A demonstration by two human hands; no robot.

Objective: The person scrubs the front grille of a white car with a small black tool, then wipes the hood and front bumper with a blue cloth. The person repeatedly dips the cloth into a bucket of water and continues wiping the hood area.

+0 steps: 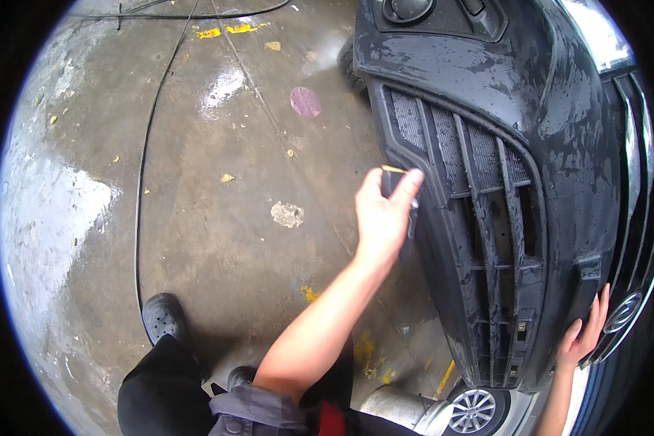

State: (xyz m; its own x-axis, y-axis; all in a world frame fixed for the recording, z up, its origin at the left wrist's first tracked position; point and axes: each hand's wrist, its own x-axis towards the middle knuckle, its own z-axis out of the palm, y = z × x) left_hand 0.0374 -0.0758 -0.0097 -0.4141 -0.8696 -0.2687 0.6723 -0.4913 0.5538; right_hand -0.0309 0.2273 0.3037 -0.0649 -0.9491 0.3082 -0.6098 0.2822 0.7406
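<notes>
Grip: left hand (380, 216) narrow, pinching a yellow sliver (392, 169).
Sliver: at black bumper (578, 174) edge, contact unclear; a light pinch should serve.
Bumper: right hand (581, 344) against it, fingers extended; steady pressure likely helps.

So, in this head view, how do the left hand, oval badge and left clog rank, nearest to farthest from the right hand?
1. Oval badge: just right of the right hand.
2. Left hand: up and left, beside the bumper.
3. Left clog: farthest left, on the floor.
</notes>
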